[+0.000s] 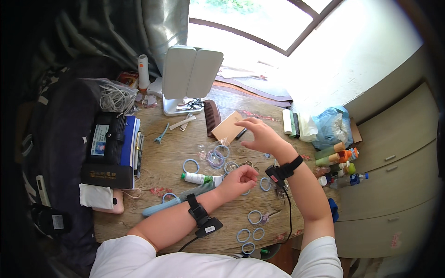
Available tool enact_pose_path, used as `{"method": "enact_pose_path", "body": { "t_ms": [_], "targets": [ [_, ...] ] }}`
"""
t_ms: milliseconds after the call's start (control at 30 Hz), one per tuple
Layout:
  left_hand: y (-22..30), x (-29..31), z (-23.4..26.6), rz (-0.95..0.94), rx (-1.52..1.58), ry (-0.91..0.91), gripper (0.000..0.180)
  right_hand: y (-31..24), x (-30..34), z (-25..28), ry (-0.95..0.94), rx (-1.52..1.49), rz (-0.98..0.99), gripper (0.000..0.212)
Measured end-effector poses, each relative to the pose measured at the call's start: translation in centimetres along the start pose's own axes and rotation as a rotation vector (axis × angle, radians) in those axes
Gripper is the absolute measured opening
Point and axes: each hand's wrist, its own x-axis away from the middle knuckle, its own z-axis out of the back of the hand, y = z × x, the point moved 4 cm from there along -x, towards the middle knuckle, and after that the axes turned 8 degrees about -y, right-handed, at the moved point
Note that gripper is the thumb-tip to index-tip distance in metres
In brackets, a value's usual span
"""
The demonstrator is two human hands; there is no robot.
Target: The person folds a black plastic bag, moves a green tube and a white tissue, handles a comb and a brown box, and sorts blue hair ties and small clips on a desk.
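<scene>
My right hand (266, 136) is open, thumb and fingers apart with nothing between them, beside a tan flat box (227, 127) and a small dark stick (241, 134). My left hand (237, 181) is curled above the middle of the table; what its fingers hold, if anything, is hidden. Beneath and beside it lie a blue-handled comb (161, 207), a white and green tube (197, 178) and several light-blue hair ties (191, 166). More hair ties (254, 217) are scattered nearer to me. A brown comb (212, 118) rests left of the tan box.
A white folding mirror (190, 72) stands at the back on the wooden table (148, 169). Notebooks and a black wallet (107, 136) are stacked left, near bagged white cables (118, 97). Several bottles (331, 157) and a blue plastic bag (333, 125) line the right. Cables trail from both wrist straps.
</scene>
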Motion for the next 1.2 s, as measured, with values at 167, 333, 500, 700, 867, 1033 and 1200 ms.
{"method": "enact_pose_path", "body": {
  "t_ms": [167, 333, 500, 700, 867, 1033, 1200],
  "targets": [
    [-0.2, -0.3, -0.5, -0.026, -0.048, -0.036, 0.019, -1.5, -3.0, -2.2, -0.149, 0.15, -0.016, 0.082],
    [-0.5, -0.3, -0.5, -0.005, -0.107, -0.058, 0.012, -1.5, -4.4, -3.0, -0.202, 0.221, -0.032, 0.086],
    [0.0, -0.3, -0.7, -0.046, -0.063, -0.091, 0.007, -2.1, -4.1, -2.1, -0.176, 0.27, 0.027, 0.079],
    [-0.3, -0.2, -0.8, -0.117, -0.119, -0.093, 0.008, -1.6, -1.3, 1.8, 0.111, -0.177, 0.037, 0.076],
    [-0.2, -0.1, -0.7, -0.013, -0.097, -0.091, 0.011, 0.5, 3.4, 2.7, 0.305, -0.793, 0.083, 0.085],
    [0.2, 0.3, -0.6, -0.042, -0.006, 0.008, 0.032, -1.4, 9.2, 0.2, 0.407, -1.317, 0.209, 0.089],
    [0.7, 0.2, -0.2, -0.111, 0.21, 0.022, 0.034, -2.6, 14.8, -4.2, 0.636, -1.575, 0.247, 0.088]
  ]
}}
